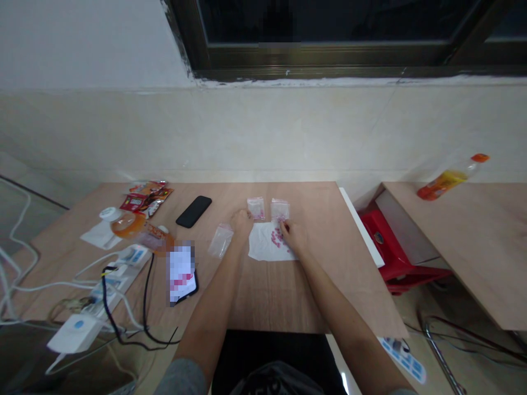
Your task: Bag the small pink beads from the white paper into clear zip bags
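At a wooden desk (329, 280), my right hand (293, 236) sets its fingertips against a small clear bag (280, 210); my left hand (241, 225) curls beside another bag (256, 208); neither grip is clear.

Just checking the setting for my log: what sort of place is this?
Probably a room at home or an improvised workspace, not a proper workshop: a plain wooden table holds snack packets and a power strip, with a red plastic stool beside it.

Pink speckles (276, 237) (a loose cluster) dot the white paper (260, 246).
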The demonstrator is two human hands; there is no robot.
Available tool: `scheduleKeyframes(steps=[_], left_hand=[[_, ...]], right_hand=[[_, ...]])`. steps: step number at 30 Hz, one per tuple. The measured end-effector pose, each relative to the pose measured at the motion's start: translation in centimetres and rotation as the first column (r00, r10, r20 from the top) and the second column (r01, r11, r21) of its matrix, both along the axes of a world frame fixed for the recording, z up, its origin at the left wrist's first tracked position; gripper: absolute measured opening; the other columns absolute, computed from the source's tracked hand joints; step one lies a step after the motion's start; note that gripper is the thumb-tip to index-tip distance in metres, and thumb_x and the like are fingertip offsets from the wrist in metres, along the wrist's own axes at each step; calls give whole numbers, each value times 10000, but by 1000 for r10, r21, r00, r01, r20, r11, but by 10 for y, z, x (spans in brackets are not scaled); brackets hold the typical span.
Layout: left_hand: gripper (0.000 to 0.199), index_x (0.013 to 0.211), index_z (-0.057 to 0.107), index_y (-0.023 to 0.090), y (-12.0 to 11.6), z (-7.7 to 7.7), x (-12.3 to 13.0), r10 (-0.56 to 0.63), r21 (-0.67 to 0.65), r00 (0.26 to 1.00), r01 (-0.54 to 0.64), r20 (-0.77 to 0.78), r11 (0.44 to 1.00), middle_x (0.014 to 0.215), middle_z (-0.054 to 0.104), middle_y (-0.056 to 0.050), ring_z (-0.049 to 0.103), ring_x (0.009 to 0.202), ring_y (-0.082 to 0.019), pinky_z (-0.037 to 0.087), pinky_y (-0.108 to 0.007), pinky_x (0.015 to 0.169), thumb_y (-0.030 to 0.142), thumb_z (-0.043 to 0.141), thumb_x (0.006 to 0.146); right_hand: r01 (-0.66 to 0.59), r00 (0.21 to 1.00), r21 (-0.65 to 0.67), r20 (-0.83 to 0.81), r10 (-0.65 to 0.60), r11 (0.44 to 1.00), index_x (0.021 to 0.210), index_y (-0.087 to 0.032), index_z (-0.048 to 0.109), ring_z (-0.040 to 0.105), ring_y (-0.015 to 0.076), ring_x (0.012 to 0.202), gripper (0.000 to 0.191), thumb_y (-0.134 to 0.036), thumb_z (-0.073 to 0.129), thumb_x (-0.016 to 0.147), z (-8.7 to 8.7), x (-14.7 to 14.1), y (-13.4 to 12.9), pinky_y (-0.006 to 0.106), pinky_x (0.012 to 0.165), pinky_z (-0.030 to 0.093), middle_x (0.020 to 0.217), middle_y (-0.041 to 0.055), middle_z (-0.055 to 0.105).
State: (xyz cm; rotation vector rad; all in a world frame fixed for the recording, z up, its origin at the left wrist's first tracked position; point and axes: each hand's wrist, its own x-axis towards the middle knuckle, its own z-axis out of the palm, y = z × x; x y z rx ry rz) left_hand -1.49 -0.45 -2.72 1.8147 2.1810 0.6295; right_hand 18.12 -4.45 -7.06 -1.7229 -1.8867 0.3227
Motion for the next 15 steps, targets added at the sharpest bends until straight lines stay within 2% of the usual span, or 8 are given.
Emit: scheduleKeyframes(steps=[4,5,7,8,9,11,13,15], left_hand=[[158,890,682,160,-3,4,1,-44,90,998,39,48,995,1022,698,-137,626,1044,-255,437,-374,934,147,533,842],[149,889,669,167,-4,5,2,-58,127,994,46,92,991,1015,695,-123,628,1030,-240,441,-359,929,148,528,845],[111,874,637,182,-8,7,2,-90,213,953,27,290,977,948,688,-83,642,940,-201,464,-314,869,163,532,842],[76,859,619,188,-11,8,2,-108,249,894,-4,434,968,888,678,-59,645,868,-180,476,-288,813,185,546,837],[39,841,599,192,-15,9,3,-129,270,802,-42,583,962,823,660,-35,638,790,-161,479,-262,749,214,571,825],[112,812,562,199,-26,12,3,-152,254,582,-97,798,962,720,615,7,607,666,-129,462,-223,643,284,629,784],[208,806,542,199,-40,13,4,-150,215,424,-109,893,971,679,595,26,584,602,-108,447,-203,586,346,673,739],[276,818,544,194,-55,14,4,-133,180,360,-101,924,978,664,598,27,575,562,-98,439,-197,545,388,702,703]], right_hand=[[0,1000,5,-16,0,1000,725,-209,610,552,153,586,393,-417,381,967,-1,0,0,260,547,272,679,51,644],[-1,1000,7,-26,1,1000,721,-209,610,550,154,583,397,-423,383,967,-1,0,0,261,548,274,674,52,641],[-3,998,7,-67,3,1000,706,-209,604,542,154,572,411,-438,383,966,-2,0,-1,262,550,278,652,49,629],[0,995,5,-98,1,1000,698,-209,600,534,152,562,424,-454,378,964,-2,0,-1,262,549,280,638,45,619],[4,990,4,-138,-4,1000,692,-209,595,523,149,551,440,-476,371,961,-2,0,-2,260,548,281,625,39,609],[20,971,0,-240,-19,1000,680,-210,583,501,143,537,473,-537,366,944,1,0,-3,256,546,288,597,25,584],[48,926,-10,-374,-48,999,672,-208,579,491,144,540,498,-599,382,910,8,1,-6,253,549,302,574,12,555],[80,837,-47,-539,-93,996,683,-201,592,496,148,550,509,-635,408,877,17,2,-11,255,548,319,572,6,540]])
